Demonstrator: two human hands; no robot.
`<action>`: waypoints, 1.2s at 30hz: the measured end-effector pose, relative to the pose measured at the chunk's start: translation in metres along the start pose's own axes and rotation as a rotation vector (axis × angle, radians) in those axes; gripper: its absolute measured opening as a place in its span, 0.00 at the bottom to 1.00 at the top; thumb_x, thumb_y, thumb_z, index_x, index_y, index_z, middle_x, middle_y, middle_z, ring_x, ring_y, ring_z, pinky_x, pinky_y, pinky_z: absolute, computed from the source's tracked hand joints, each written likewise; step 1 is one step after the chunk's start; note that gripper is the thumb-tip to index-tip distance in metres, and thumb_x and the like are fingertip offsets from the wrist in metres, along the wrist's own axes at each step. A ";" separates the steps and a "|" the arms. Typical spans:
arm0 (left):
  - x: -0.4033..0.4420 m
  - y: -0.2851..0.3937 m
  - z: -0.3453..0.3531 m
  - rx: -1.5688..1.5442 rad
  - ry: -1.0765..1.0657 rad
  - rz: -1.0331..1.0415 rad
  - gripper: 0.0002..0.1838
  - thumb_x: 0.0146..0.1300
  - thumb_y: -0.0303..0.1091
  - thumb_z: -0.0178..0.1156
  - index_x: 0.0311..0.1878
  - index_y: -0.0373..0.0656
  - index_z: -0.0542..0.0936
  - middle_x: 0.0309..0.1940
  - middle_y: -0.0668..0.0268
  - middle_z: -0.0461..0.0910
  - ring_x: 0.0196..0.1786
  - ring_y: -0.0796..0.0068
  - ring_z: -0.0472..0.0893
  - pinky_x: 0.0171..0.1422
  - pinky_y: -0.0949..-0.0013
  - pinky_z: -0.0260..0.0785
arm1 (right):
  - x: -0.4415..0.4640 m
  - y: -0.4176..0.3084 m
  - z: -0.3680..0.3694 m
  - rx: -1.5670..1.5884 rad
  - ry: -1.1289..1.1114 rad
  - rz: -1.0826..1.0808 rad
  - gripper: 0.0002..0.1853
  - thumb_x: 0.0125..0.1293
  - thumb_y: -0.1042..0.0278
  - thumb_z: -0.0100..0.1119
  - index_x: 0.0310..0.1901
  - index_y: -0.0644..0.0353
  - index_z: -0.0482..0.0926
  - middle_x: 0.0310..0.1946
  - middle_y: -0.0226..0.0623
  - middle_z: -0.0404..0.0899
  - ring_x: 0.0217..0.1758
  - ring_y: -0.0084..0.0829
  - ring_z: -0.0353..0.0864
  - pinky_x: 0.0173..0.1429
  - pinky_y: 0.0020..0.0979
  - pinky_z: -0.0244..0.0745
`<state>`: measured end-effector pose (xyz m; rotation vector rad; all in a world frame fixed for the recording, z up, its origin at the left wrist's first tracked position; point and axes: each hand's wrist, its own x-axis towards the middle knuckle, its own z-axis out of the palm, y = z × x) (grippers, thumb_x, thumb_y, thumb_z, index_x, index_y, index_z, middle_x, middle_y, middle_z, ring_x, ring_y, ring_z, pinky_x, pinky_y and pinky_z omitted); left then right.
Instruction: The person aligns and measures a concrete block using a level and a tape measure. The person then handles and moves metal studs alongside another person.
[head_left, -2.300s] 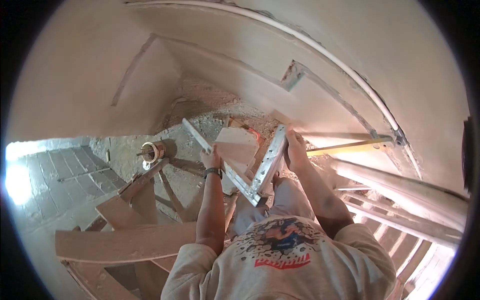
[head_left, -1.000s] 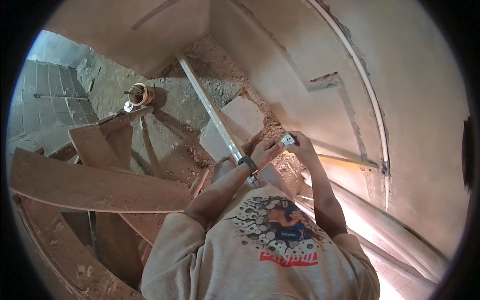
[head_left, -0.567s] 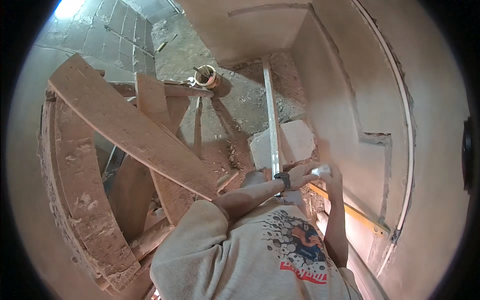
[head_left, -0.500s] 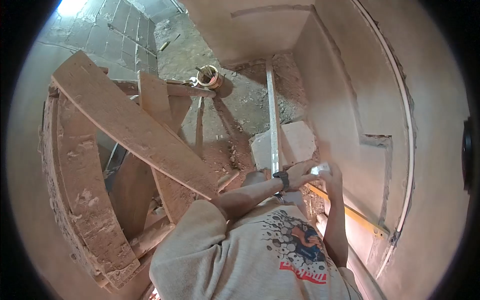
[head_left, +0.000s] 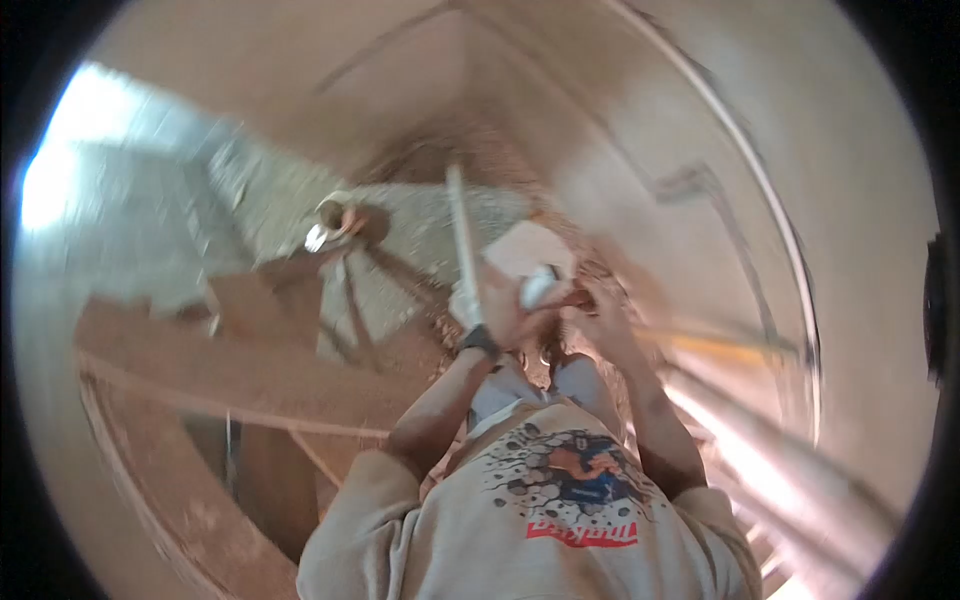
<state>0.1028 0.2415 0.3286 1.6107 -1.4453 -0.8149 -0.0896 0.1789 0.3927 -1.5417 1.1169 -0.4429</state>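
Observation:
My left hand (head_left: 506,303), with a dark watch at its wrist, is blurred by motion. Its fingers show on both sides of a long straight bar (head_left: 462,225) and appear closed around its near end. My right hand (head_left: 603,322) is beside it, fingers bent at a small white object (head_left: 539,286) and a dark reddish patch I cannot identify. The white object lies between both hands, seemingly pinched by the right one; its kind is unclear. Beyond the hands a pale slab (head_left: 530,243) lies on the floor.
Curved wooden boards (head_left: 230,365) form a rough structure at left. A bucket (head_left: 335,215) with things in it stands beyond. A yellow level-like bar (head_left: 725,346) and a thick pipe (head_left: 790,480) are at right, near a wall with a thin white conduit (head_left: 765,180).
The view has turned and is blurred. My hands have drawn apart; the left one has shifted from the white object to the long bar, which now stands left of the slab.

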 end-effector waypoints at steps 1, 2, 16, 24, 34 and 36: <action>0.002 -0.001 -0.002 0.004 0.063 0.065 0.29 0.55 0.48 0.71 0.54 0.39 0.76 0.41 0.54 0.82 0.47 0.54 0.82 0.50 0.57 0.73 | -0.010 0.004 -0.001 -0.043 -0.023 0.138 0.32 0.61 0.54 0.66 0.62 0.65 0.71 0.43 0.42 0.81 0.47 0.33 0.82 0.53 0.33 0.77; 0.007 -0.003 -0.002 -0.084 0.080 0.048 0.29 0.54 0.48 0.72 0.53 0.40 0.77 0.39 0.52 0.83 0.47 0.51 0.82 0.50 0.55 0.73 | -0.020 0.011 -0.004 -0.069 -0.049 0.282 0.33 0.61 0.51 0.65 0.62 0.64 0.71 0.42 0.44 0.82 0.47 0.35 0.83 0.53 0.35 0.77; 0.044 0.184 0.019 -0.263 0.285 0.154 0.18 0.57 0.36 0.72 0.44 0.37 0.79 0.29 0.67 0.79 0.28 0.76 0.76 0.36 0.66 0.71 | -0.200 0.072 -0.026 -0.034 0.449 0.213 0.30 0.63 0.46 0.58 0.58 0.61 0.74 0.52 0.53 0.79 0.55 0.50 0.79 0.58 0.44 0.74; -0.019 0.348 0.122 -0.539 0.257 0.493 0.26 0.59 0.43 0.69 0.48 0.29 0.76 0.31 0.60 0.77 0.29 0.71 0.76 0.32 0.67 0.71 | -0.383 0.167 -0.031 -0.136 0.751 0.315 0.25 0.65 0.49 0.58 0.56 0.58 0.75 0.42 0.51 0.82 0.46 0.52 0.81 0.52 0.48 0.75; -0.236 0.438 0.329 -0.579 -0.052 0.629 0.39 0.58 0.44 0.71 0.61 0.22 0.66 0.41 0.49 0.79 0.39 0.64 0.82 0.40 0.65 0.78 | -0.625 0.285 0.024 0.247 1.182 0.759 0.24 0.61 0.49 0.61 0.54 0.56 0.78 0.46 0.51 0.82 0.51 0.49 0.81 0.57 0.47 0.74; -0.276 0.436 0.363 -0.549 -0.208 0.744 0.50 0.59 0.47 0.70 0.70 0.21 0.54 0.52 0.41 0.76 0.46 0.62 0.83 0.43 0.65 0.79 | -0.645 0.301 0.041 0.365 1.276 0.827 0.27 0.61 0.46 0.62 0.56 0.56 0.77 0.46 0.50 0.83 0.50 0.46 0.83 0.56 0.44 0.76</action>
